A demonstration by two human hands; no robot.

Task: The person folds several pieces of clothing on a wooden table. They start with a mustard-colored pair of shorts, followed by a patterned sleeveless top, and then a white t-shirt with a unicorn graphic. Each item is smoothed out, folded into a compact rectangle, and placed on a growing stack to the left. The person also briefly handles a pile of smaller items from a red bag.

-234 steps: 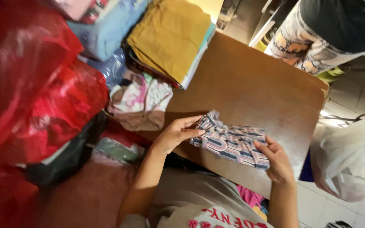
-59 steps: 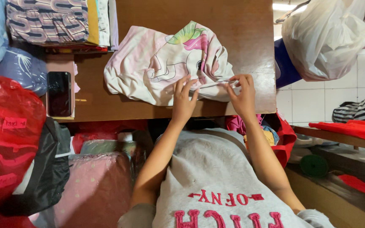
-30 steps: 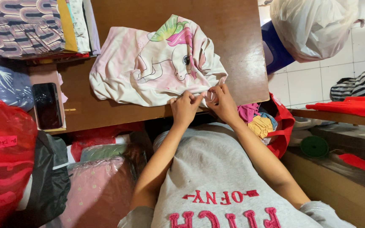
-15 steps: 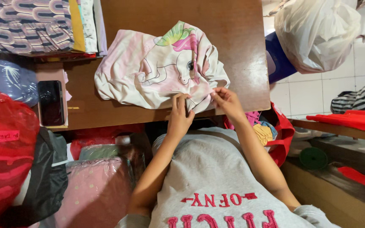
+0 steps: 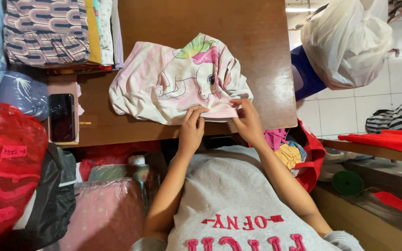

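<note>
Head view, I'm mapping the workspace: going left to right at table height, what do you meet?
Red plastic bag → black phone → pink unicorn garment → left hand → right hand → white plastic bag.

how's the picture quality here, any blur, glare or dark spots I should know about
Head view: sharp on the pink garment and both hands, left hand, right hand; the wooden table shows a soft sheen, no harsh glare; the white bag is bright but readable; under the table is shadowed.

Garment point(image 5: 177, 83) on table point(image 5: 266, 56), phone point(image 5: 62, 117) left
</note>
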